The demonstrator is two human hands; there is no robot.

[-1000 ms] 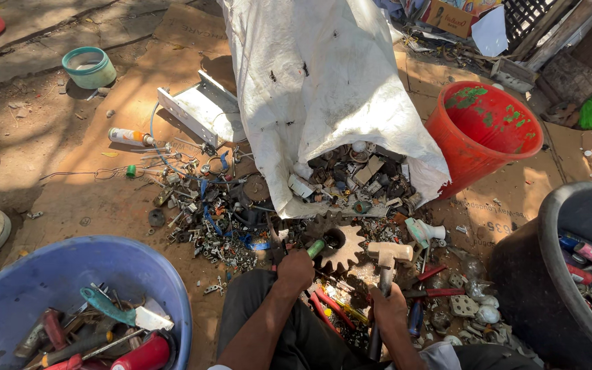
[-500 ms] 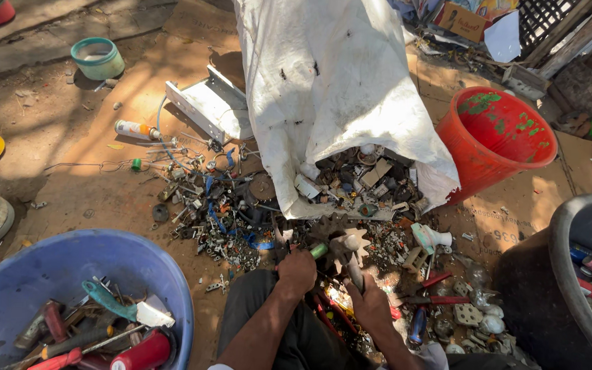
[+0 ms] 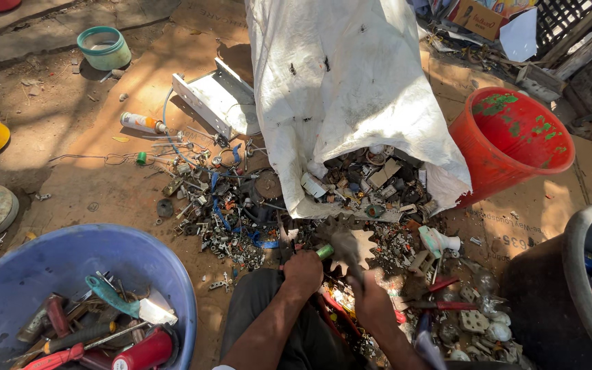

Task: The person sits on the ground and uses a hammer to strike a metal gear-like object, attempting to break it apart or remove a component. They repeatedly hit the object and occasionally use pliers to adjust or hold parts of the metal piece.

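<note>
Near centre, left hand (image 3: 303, 272) closed on a screwdriver (image 3: 324, 251), right hand (image 3: 370, 305) just right of it, with a toothed gear (image 3: 355, 247) lying just beyond both on the ground. Farther off, a big sack (image 3: 337, 89) lying open toward the near side, scrap pile (image 3: 371, 179) spilling from its mouth; left of the sack a flat metal bracket (image 3: 217, 99), a spray can (image 3: 142, 122) farther left still, and a small tub (image 3: 104, 46) at far left. Bucket (image 3: 512, 140) right of the sack, tilted; near left, a wide basin (image 3: 70, 260) with hand tools (image 3: 104, 329) in it, and at near right the rim of another tub (image 3: 580, 274).
</note>
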